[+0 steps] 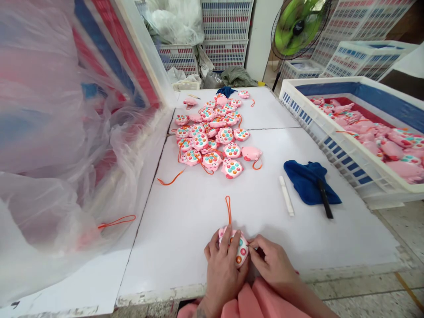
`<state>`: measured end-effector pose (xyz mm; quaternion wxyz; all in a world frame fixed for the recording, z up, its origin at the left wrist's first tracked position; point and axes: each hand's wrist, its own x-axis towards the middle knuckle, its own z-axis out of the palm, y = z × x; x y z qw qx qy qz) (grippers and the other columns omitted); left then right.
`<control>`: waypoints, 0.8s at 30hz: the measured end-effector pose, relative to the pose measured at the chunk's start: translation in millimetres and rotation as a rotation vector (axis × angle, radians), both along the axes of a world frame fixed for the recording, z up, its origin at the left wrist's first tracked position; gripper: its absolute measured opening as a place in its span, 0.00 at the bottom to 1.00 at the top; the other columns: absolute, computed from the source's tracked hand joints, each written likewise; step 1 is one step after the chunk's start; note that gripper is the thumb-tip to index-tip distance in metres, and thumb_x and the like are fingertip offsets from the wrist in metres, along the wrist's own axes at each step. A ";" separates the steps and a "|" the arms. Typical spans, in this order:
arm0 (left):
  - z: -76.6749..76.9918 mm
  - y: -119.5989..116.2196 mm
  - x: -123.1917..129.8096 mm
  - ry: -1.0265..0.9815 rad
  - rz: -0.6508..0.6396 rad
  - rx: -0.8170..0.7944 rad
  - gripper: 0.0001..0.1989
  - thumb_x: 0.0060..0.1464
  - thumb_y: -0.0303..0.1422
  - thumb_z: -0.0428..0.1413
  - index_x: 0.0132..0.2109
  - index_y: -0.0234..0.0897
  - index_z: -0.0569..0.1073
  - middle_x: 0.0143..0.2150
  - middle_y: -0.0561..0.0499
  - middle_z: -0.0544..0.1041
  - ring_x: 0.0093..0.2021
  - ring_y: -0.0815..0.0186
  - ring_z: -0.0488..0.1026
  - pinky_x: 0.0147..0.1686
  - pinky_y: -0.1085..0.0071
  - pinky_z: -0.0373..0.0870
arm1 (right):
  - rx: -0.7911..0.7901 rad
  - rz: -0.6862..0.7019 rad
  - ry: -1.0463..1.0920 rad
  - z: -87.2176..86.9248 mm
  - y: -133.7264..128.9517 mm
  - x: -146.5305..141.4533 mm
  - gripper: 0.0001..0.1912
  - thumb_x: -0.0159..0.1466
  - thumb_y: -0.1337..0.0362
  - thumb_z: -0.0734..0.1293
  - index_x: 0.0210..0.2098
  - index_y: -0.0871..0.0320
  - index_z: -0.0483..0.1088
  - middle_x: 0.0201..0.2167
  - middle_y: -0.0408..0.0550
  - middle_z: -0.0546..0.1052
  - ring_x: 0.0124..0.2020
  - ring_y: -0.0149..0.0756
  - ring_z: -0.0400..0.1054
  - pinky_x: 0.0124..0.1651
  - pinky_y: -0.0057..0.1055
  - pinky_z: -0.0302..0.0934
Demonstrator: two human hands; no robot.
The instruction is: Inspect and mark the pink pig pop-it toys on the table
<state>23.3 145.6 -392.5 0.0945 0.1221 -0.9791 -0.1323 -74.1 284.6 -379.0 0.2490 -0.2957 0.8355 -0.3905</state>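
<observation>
A pink toy (242, 253) with a white face and coloured round buttons lies on the white table near its front edge, an orange cord loop (228, 210) stretching away from it. My left hand (222, 260) is wrapped over the toy's left side and holds it down. At the toy's right edge, my right hand (270, 260) has thumb and forefinger pinched together; whatever is between the fingertips is too small to make out. Farther up the table is a pile of similar pink toys (212, 137), several with orange cords.
A blue cloth (304, 181) with a black-handled tool (324, 198) and a white strip (286, 195) lie to the right. Beyond them stands a white crate (331, 145) of pink toys. Plastic sheeting (66, 176) covers the left side. A green fan (298, 28) stands behind.
</observation>
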 end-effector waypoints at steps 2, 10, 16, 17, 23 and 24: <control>1.0 0.3 -0.6 0.009 -0.004 0.005 0.27 0.54 0.36 0.55 0.62 0.46 0.65 0.65 0.48 0.64 0.58 0.46 0.58 0.50 0.52 0.59 | 0.014 0.013 0.022 -0.6 0.1 -0.4 0.11 0.67 0.63 0.56 0.34 0.56 0.68 0.32 0.46 0.76 0.33 0.36 0.71 0.38 0.30 0.62; 4.7 2.7 -1.4 0.052 0.037 0.040 0.25 0.54 0.36 0.55 0.60 0.47 0.67 0.63 0.50 0.66 0.58 0.49 0.60 0.50 0.55 0.59 | 0.033 0.010 0.056 1.2 -0.5 0.1 0.11 0.66 0.64 0.56 0.34 0.56 0.69 0.31 0.46 0.77 0.33 0.35 0.71 0.38 0.29 0.62; 5.3 2.8 -1.6 0.029 0.054 0.050 0.25 0.54 0.36 0.55 0.60 0.47 0.67 0.64 0.51 0.66 0.58 0.49 0.59 0.51 0.55 0.59 | 0.048 -0.001 0.075 -2.6 0.0 0.9 0.11 0.66 0.64 0.56 0.34 0.57 0.70 0.31 0.47 0.77 0.33 0.36 0.72 0.38 0.31 0.63; 5.4 2.8 -1.6 0.026 0.054 0.059 0.25 0.54 0.36 0.55 0.60 0.47 0.67 0.64 0.51 0.65 0.58 0.49 0.59 0.51 0.54 0.59 | 0.041 -0.003 0.066 -3.0 0.1 1.1 0.11 0.66 0.64 0.56 0.34 0.57 0.69 0.31 0.47 0.77 0.33 0.36 0.72 0.38 0.31 0.63; 6.1 2.9 -1.5 0.018 0.053 0.083 0.25 0.55 0.36 0.54 0.60 0.47 0.67 0.64 0.51 0.65 0.58 0.49 0.59 0.52 0.54 0.59 | 0.026 0.002 0.093 -2.9 -0.5 2.9 0.10 0.65 0.64 0.56 0.34 0.57 0.69 0.31 0.47 0.77 0.32 0.36 0.71 0.37 0.30 0.63; 6.2 2.9 -1.4 0.019 0.054 0.084 0.25 0.55 0.36 0.54 0.60 0.47 0.67 0.64 0.51 0.65 0.58 0.49 0.59 0.51 0.54 0.59 | 0.032 -0.007 0.097 -3.2 -0.9 3.2 0.10 0.65 0.64 0.56 0.34 0.57 0.69 0.31 0.47 0.77 0.32 0.36 0.72 0.37 0.31 0.63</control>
